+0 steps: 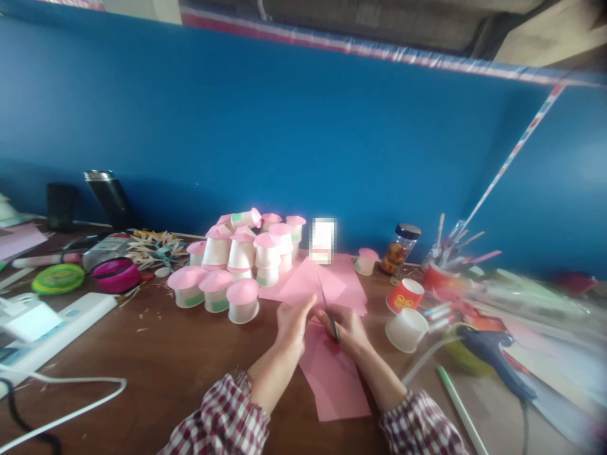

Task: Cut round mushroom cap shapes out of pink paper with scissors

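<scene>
In the middle of the desk my right hand is closed around a pair of scissors, dark-handled, with a thin blade pointing away from me. Beside it, my left hand pinches a piece of pink paper between thumb and fingers, near the blade. Whether the blades are cutting into the paper is hard to make out. Beneath both hands a pink paper sheet lies on the desk, and more pink sheets lie behind. Left of my hands stand several upturned white paper cups with pink paper cone tops.
A red paper cup and a white paper cup stand to the right, near a glue gun and a capped jar. On the left are a power strip, a magenta round container and a dark bottle.
</scene>
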The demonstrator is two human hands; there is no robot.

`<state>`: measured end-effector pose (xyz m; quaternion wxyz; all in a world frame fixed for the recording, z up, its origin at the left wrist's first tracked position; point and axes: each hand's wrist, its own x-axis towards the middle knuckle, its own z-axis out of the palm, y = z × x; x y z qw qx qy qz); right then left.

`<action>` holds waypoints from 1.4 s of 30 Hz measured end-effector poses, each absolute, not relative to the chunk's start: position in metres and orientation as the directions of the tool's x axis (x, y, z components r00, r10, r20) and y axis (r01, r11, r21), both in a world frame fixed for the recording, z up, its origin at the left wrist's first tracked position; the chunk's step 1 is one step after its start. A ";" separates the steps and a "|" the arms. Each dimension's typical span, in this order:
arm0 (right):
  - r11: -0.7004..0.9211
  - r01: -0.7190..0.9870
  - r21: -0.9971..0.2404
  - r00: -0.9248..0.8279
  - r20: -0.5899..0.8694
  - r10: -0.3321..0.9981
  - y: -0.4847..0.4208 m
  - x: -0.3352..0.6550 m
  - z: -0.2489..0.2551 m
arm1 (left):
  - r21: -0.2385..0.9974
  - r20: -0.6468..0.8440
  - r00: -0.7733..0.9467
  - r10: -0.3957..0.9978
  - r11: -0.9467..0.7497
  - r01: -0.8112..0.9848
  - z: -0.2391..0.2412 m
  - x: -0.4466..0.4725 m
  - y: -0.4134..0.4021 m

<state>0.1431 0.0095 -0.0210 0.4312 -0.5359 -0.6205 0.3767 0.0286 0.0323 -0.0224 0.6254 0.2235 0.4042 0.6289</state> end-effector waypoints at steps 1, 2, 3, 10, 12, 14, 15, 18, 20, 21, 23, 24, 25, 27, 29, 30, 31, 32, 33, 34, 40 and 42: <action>0.137 0.335 -0.932 -0.053 0.127 0.991 0.010 0.143 -0.021 | 0.784 -0.225 -0.116 0.967 0.109 -0.611 -0.022 0.029 0.032; 0.126 0.331 -0.935 -0.053 0.115 0.992 0.010 0.143 -0.021 | 0.781 -0.226 -0.117 0.967 0.108 -0.615 -0.023 0.029 0.032; 0.111 0.330 -0.938 -0.051 0.100 0.994 0.009 0.143 -0.021 | 0.779 -0.226 -0.117 0.967 0.108 -0.618 -0.023 0.029 0.032; 0.124 0.371 -0.920 -0.026 0.123 0.992 0.007 0.140 -0.020 | 0.807 -0.238 -0.169 0.956 0.098 -0.583 -0.028 0.029 0.035; 0.131 0.356 -0.925 -0.042 0.124 0.991 0.008 0.140 -0.021 | 0.815 -0.251 -0.178 0.951 0.108 -0.570 -0.026 0.030 0.034; 0.139 0.333 -0.933 -0.059 0.127 0.990 0.008 0.141 -0.022 | 0.817 -0.264 -0.178 0.948 0.122 -0.564 -0.023 0.030 0.033; 0.141 0.323 -0.936 -0.067 0.126 0.990 0.008 0.141 -0.022 | 0.817 -0.271 -0.175 0.947 0.130 -0.562 -0.022 0.030 0.032; 0.140 0.314 -0.939 -0.071 0.124 0.990 0.009 0.142 -0.023 | 0.809 -0.273 -0.151 0.950 0.141 -0.570 -0.019 0.031 0.029; 0.131 0.314 -0.940 -0.071 0.115 0.991 0.008 0.142 -0.023 | 0.802 -0.270 -0.134 0.953 0.146 -0.579 -0.019 0.032 0.028; 0.128 0.314 -0.941 -0.072 0.111 0.991 0.008 0.142 -0.022 | 0.798 -0.269 -0.128 0.955 0.146 -0.584 -0.020 0.032 0.028; 0.121 0.309 -0.943 -0.076 0.102 0.992 0.008 0.142 -0.022 | 0.791 -0.261 -0.117 0.958 0.143 -0.595 -0.023 0.032 0.029; 0.120 0.307 -0.944 -0.077 0.101 0.992 0.008 0.142 -0.021 | 0.788 -0.252 -0.115 0.961 0.135 -0.601 -0.025 0.032 0.030; 0.121 0.307 -0.944 -0.077 0.102 0.992 0.007 0.142 -0.021 | 0.786 -0.243 -0.112 0.964 0.128 -0.605 -0.027 0.032 0.030; 0.130 0.312 -0.941 -0.077 0.112 0.991 0.007 0.142 -0.019 | 0.783 -0.235 -0.106 0.966 0.123 -0.610 -0.030 0.032 0.031; 0.141 0.322 -0.936 -0.077 0.122 0.990 0.006 0.143 -0.018 | 0.781 -0.234 -0.104 0.967 0.124 -0.612 -0.032 0.032 0.032; 0.142 0.325 -0.935 -0.078 0.123 0.989 0.006 0.143 -0.017 | 0.779 -0.238 -0.103 0.966 0.127 -0.613 -0.032 0.031 0.032; 0.141 0.329 -0.934 -0.077 0.122 0.990 0.006 0.143 -0.016 | 0.776 -0.244 -0.105 0.964 0.130 -0.617 -0.031 0.031 0.032; 0.139 0.332 -0.933 -0.076 0.121 0.990 0.006 0.143 -0.016 | 0.772 -0.251 -0.108 0.962 0.132 -0.622 -0.030 0.031 0.032; 0.138 0.334 -0.932 -0.077 0.119 0.990 0.006 0.143 -0.015 | 0.767 -0.259 -0.111 0.959 0.134 -0.628 -0.029 0.031 0.032; 0.138 0.337 -0.931 -0.079 0.118 0.990 0.006 0.143 -0.015 | 0.761 -0.266 -0.115 0.957 0.135 -0.634 -0.028 0.031 0.031; 0.130 0.348 -0.928 -0.073 0.112 0.991 0.006 0.143 -0.015 | 0.751 -0.271 -0.116 0.956 0.135 -0.646 -0.024 0.031 0.031; 0.137 0.356 -0.924 -0.066 0.121 0.990 0.006 0.143 -0.014 | 0.750 -0.273 -0.114 0.955 0.137 -0.648 -0.023 0.031 0.031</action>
